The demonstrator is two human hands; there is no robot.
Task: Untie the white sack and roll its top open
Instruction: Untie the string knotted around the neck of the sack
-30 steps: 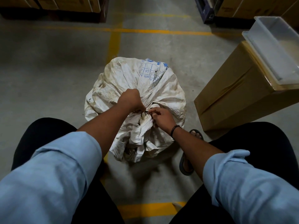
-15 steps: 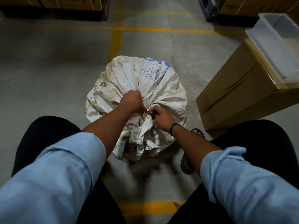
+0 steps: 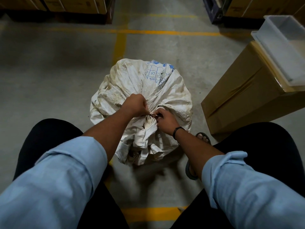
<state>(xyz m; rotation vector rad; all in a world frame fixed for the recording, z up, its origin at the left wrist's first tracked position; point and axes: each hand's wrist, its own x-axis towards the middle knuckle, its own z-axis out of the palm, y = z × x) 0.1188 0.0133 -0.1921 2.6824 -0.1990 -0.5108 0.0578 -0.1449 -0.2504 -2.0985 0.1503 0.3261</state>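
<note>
1 box (image 3: pixel 244 103), tray (image 3: pixel 280 47) atop — right of sack (image 3: pixel 132 80)

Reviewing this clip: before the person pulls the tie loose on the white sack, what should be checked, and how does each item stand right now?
1. Left hand grips the sack at its gathered neck: ok.
2. Right hand pinches the tie: ok.
3. Tie's loose end found: cannot tell, the fingers hide it.
4. Sack sits steady on the floor: ok.
5. Room beside the box to roll the top open: ok, sack and box stand apart.
6. Neck untied: not ok, it is bunched shut.
</note>
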